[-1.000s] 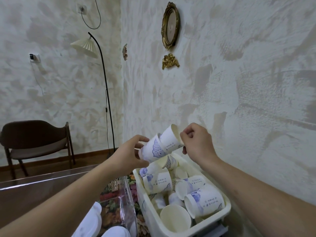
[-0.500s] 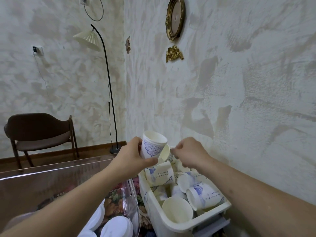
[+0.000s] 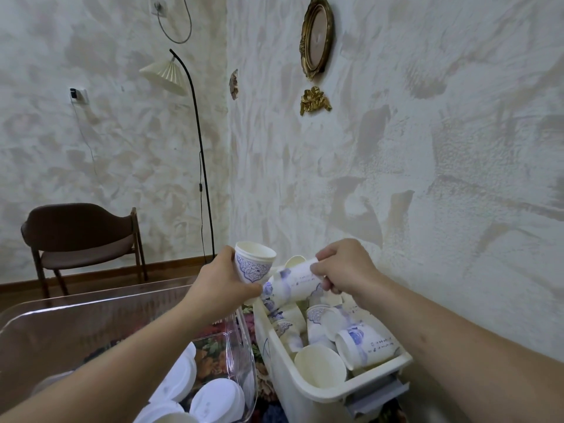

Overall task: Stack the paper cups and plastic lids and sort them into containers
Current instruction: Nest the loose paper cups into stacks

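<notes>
Bare forearms (image 3: 128,358), no sleeves

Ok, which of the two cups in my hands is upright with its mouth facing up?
The cup in your left hand, the upright cup. Your right hand holds the sideways cup.

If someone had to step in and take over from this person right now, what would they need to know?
Left hand: grip on an upright paper cup, mouth up.
Right hand: grip on a second cup, lying sideways above the white bin.
Loose cups lie jumbled in that bin; white plastic lids sit in the clear container to its left.
Done: two cups picked up.
Left: nest the two cups, stack the loose ones, then the lids.
</notes>
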